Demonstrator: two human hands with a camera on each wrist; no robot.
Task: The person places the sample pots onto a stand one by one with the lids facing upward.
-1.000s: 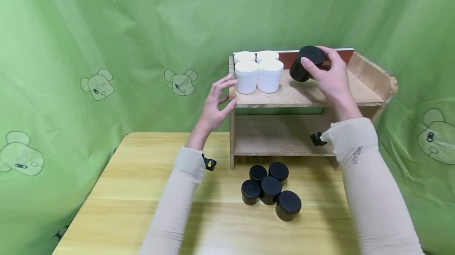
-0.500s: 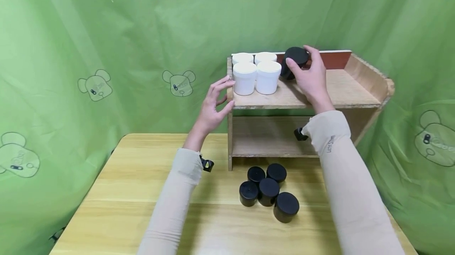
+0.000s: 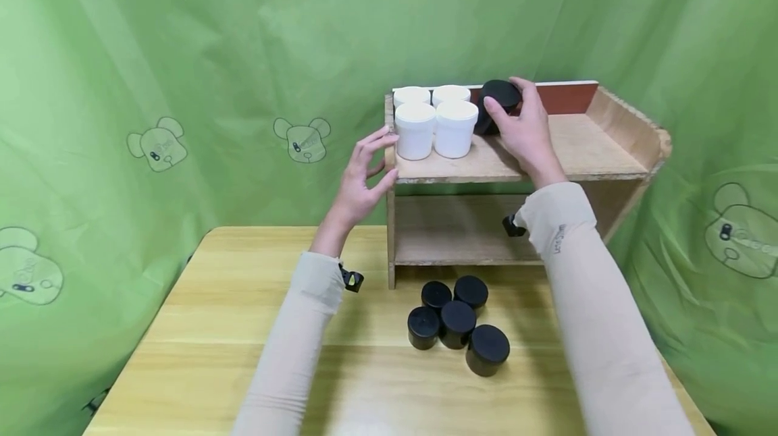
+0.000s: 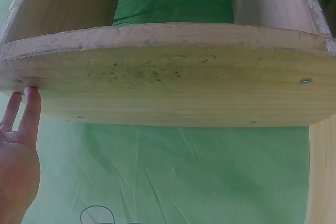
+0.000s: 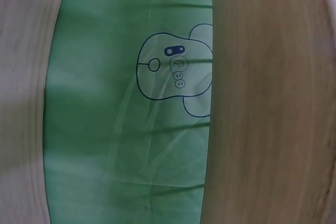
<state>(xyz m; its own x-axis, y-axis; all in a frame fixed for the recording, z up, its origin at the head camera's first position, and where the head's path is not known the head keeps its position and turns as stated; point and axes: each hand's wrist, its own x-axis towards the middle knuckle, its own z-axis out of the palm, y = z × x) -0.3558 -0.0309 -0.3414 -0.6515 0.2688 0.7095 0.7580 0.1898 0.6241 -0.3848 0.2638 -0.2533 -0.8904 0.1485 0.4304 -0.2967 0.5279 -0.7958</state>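
My right hand (image 3: 524,127) grips a black jar (image 3: 495,104) on the top board of a wooden shelf (image 3: 547,162), just right of several white jars (image 3: 434,122). The jar is tilted and touches the white group. My left hand (image 3: 363,176) rests with straight fingers against the shelf's left side panel (image 4: 173,80); its fingertips (image 4: 29,100) touch the panel's edge in the left wrist view. Several more black jars (image 3: 457,324) stand clustered on the yellow wooden table (image 3: 200,328) in front of the shelf. The right wrist view shows only shelf wood and green cloth.
Green cloth with bear prints (image 3: 300,139) hangs behind and on both sides. The shelf's lower board (image 3: 462,240) holds nothing I can see. A red-brown back rail (image 3: 565,95) closes the top board at the rear.
My right hand has carried the black jar leftward along the top board, from the shelf's middle up against the white jars. The left hand has stayed at the side panel.
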